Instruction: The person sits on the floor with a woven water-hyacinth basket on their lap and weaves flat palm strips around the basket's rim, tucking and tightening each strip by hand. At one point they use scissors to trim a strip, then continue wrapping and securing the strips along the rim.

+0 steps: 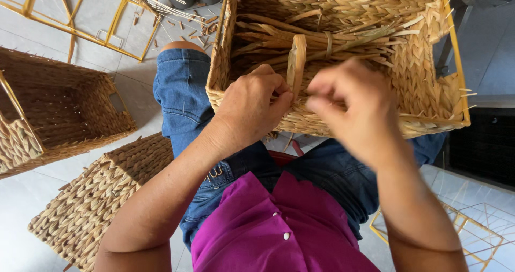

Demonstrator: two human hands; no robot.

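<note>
Pale tiled floor (134,73); my left hand (252,103) and right hand (346,103) pinch a flat straw strip (296,57) at the coarse, rectangular braided basket (424,84).

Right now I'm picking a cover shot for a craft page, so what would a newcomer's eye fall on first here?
First, the two hands at the centre: the left hand and the right hand pinch a flat straw strip at the near wall of a half-woven basket resting on the person's lap. Next, the bright magenta shirt at the bottom. Two finished baskets sit on the floor at the left.
</note>
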